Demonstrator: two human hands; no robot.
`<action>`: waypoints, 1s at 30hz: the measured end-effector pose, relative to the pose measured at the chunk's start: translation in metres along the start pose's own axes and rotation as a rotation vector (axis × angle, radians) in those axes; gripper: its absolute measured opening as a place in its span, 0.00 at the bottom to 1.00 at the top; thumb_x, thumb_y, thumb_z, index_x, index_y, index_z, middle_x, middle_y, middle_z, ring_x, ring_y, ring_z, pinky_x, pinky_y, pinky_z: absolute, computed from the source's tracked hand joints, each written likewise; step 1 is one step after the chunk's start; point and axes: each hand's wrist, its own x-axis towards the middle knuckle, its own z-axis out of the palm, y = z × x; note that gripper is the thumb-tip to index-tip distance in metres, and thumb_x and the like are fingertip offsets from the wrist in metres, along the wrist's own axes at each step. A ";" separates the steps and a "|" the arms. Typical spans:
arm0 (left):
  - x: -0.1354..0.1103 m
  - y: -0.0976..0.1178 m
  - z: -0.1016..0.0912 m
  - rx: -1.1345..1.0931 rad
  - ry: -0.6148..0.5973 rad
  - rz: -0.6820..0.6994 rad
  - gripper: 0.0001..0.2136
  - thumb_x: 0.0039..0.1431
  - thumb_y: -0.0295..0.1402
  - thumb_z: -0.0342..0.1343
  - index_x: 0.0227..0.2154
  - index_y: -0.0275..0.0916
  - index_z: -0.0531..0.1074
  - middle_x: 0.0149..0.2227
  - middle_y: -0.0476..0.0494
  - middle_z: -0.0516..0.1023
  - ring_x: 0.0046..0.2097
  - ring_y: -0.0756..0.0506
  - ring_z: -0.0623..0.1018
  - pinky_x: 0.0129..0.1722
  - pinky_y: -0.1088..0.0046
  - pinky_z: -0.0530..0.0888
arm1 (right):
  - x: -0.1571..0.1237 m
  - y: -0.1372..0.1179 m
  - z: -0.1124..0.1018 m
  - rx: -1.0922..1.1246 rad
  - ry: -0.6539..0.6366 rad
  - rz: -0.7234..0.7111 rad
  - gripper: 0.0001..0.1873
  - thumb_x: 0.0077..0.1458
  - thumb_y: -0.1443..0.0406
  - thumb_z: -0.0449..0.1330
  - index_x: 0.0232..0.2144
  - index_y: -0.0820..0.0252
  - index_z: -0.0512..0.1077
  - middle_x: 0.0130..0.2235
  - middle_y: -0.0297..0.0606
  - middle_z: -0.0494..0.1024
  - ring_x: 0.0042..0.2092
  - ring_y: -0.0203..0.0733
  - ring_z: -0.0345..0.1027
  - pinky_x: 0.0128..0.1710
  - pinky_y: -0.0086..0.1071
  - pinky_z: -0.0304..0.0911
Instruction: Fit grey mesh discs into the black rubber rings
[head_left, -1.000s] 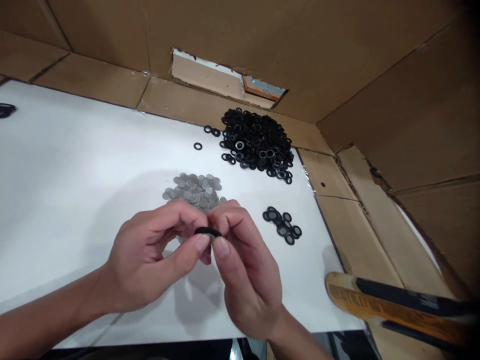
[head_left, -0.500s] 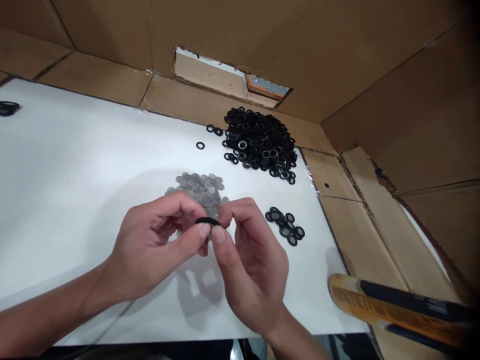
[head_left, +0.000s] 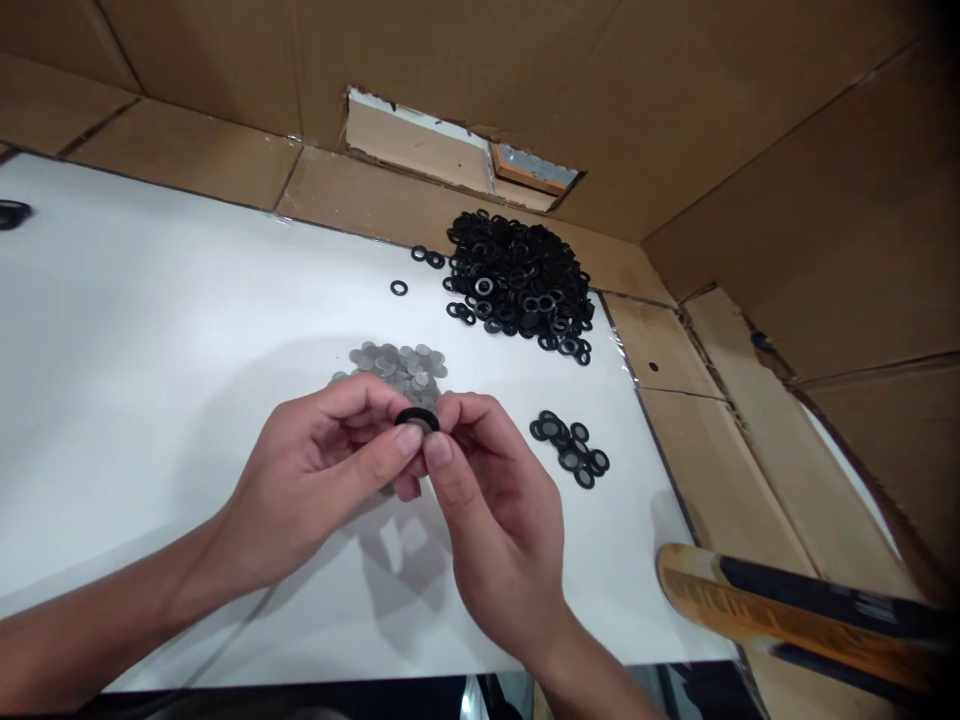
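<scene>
Held up just on the near side of the pile of grey mesh discs [head_left: 397, 365]: one black rubber ring [head_left: 417, 419], flat face tilted towards the camera, pinched at its edges between left hand [head_left: 315, 480] and right hand [head_left: 495, 520]. On each hand, thumb and forefinger tips closed narrowly on the ring, thumbnails almost touching below it; remaining fingers curled loosely towards the palm. Both hands raised off the white sheet [head_left: 150, 330], their shadow over the near part of the disc pile. Beyond the pile and to its right, a big heap of black rings [head_left: 517, 280], with a few stray rings [head_left: 399, 288] just left of it. Right of the pile, near the sheet's edge, a small cluster of rings with grey centres [head_left: 570, 448]. Well off to the pile's lower right, a yellow and black tool [head_left: 787, 615], blurred. All round, cardboard walls [head_left: 675, 100].
</scene>
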 end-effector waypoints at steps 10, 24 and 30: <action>0.001 0.005 -0.006 0.130 -0.002 0.028 0.05 0.64 0.27 0.65 0.32 0.42 0.80 0.28 0.54 0.82 0.30 0.52 0.83 0.32 0.83 0.81 | 0.007 -0.006 -0.013 0.039 -0.195 0.109 0.10 0.72 0.57 0.58 0.39 0.56 0.67 0.35 0.33 0.69 0.38 0.40 0.65 0.40 0.36 0.62; -0.005 0.003 0.005 0.165 0.129 0.123 0.08 0.64 0.22 0.61 0.32 0.42 0.78 0.25 0.56 0.82 0.28 0.53 0.83 0.30 0.85 0.81 | 0.003 0.002 -0.003 -0.109 -0.104 -0.111 0.06 0.74 0.61 0.54 0.40 0.53 0.64 0.35 0.31 0.66 0.35 0.38 0.62 0.36 0.35 0.63; -0.003 -0.001 0.007 0.188 0.185 0.099 0.06 0.66 0.26 0.61 0.34 0.43 0.77 0.25 0.56 0.82 0.27 0.53 0.83 0.30 0.85 0.81 | 0.001 0.002 0.005 -0.144 0.031 -0.055 0.04 0.72 0.62 0.58 0.41 0.55 0.68 0.36 0.34 0.73 0.36 0.38 0.67 0.37 0.35 0.66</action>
